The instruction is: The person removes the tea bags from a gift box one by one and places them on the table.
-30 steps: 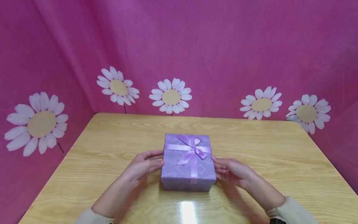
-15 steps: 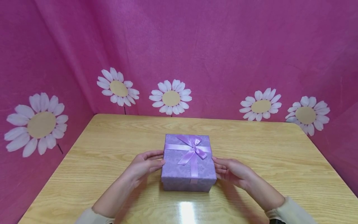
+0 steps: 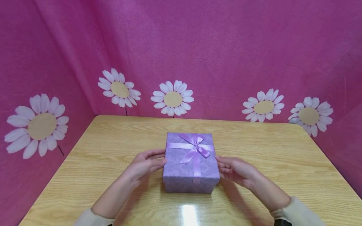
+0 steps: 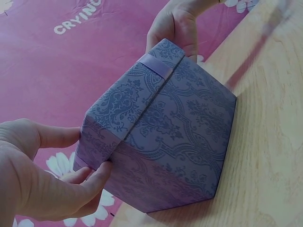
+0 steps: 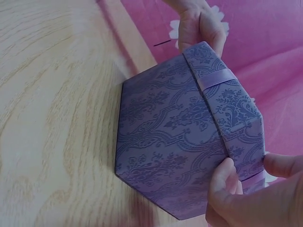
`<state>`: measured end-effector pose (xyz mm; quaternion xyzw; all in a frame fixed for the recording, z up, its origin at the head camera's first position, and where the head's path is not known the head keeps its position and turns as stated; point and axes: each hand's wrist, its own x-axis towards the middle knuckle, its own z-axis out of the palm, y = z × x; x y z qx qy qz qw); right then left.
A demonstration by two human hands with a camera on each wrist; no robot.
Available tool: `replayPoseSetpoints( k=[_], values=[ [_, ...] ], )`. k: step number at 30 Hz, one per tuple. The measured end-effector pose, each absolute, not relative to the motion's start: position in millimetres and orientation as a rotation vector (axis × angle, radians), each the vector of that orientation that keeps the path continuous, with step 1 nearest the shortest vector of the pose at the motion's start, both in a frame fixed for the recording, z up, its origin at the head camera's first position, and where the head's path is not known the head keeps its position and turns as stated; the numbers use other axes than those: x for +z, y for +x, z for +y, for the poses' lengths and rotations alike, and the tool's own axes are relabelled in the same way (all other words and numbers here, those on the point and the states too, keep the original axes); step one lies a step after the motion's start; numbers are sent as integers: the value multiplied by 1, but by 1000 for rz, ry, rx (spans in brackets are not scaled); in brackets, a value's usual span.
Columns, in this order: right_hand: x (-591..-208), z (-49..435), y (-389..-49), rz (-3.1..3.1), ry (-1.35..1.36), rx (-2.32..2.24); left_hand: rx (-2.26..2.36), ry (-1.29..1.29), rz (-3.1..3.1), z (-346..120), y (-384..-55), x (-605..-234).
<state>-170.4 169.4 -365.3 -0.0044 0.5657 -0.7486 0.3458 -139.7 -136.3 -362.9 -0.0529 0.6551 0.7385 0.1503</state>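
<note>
A square lilac gift box (image 3: 188,186) with a damask pattern sits on the table in front of me. Its lid (image 3: 181,171) carries a satin ribbon tied in a bow (image 3: 195,147). My left hand (image 3: 144,164) grips the lid at its left side; in the left wrist view the thumb (image 4: 59,136) is at the top edge and fingertips are by the lower rim. On the opposite side my right hand (image 3: 238,171) grips the lid likewise, fingertips (image 5: 226,170) along the rim in the right wrist view. The box's inside is hidden by the lid.
The light wooden table (image 3: 118,135) spreads around the box, with a bright reflection near its front. Behind and beside it hangs a magenta cloth (image 3: 215,56) with large white daisies. Lettering on the cloth (image 4: 78,16) shows in the left wrist view.
Over the last half second both hands have moved up slightly with the lid, and more of the box's front shows below its rim. The base has stayed in place.
</note>
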Motion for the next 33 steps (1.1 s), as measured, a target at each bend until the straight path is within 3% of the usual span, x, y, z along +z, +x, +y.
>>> replayPoseSetpoints(
  k=[33],
  values=[
    [-331,141,-188,1612,-18,-2004,2151,-207,1958,-149,-154,-329]
  ],
)
